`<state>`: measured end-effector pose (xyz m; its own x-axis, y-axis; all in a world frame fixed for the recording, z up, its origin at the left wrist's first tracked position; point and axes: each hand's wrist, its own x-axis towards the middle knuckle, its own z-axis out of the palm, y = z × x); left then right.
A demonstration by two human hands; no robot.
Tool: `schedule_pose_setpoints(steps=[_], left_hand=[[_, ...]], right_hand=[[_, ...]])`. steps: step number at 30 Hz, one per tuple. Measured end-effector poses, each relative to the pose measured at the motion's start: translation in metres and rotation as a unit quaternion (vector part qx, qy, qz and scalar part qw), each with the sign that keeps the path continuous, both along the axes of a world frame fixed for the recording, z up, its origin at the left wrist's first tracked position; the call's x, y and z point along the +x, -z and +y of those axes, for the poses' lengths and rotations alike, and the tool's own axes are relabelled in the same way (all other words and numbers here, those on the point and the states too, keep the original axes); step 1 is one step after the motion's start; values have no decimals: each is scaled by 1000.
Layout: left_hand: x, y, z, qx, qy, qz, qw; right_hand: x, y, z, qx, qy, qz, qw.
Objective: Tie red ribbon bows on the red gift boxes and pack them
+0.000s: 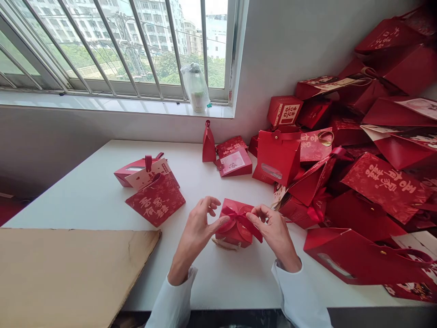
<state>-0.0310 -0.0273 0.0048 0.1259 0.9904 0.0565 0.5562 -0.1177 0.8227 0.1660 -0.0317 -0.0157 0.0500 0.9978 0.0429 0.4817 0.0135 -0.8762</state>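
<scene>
A small red gift box (235, 234) stands on the white table in front of me, tied on top with a red ribbon bow (238, 216). At the left of the bow, my left hand (200, 228) has its thumb against the ribbon or the box top, while its fingers are raised and apart from the thumb. My right hand (273, 230) pinches the ribbon on the bow's right side between thumb and forefinger. A twisted gold cord (225, 245) lies along the box's lower front edge.
Red gift boxes (372, 214) are heaped on the right. Several more, including a patterned red box (157, 200), stand left of centre. Cardboard (75, 269) covers the near left. At the back, a bagged jar (196, 89) rests on the sill by the barred window.
</scene>
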Motion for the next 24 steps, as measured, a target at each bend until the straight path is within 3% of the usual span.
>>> schedule_pose_setpoints(steps=[4, 7, 12, 16, 20, 24], left_hand=[[-2, -2, -9, -53, 40, -22, 998], [1, -2, -12, -36, 47, -6, 998], [5, 2, -15, 114, 31, 108, 987], [4, 13, -18, 275, 96, 206, 934], [1, 26, -23, 330, 111, 236, 907], [-1, 26, -27, 355, 99, 216, 904]], right_hand=[[-2, -1, 0, 6, -2, 28, 1000], [-4, -2, 0, 9, 1, 49, 999], [-5, 2, 5, -14, 27, 58, 998], [-3, 8, 12, -6, 27, 84, 996], [-4, 7, 15, -3, 20, 77, 997], [-4, 4, 13, -5, 12, 35, 999]])
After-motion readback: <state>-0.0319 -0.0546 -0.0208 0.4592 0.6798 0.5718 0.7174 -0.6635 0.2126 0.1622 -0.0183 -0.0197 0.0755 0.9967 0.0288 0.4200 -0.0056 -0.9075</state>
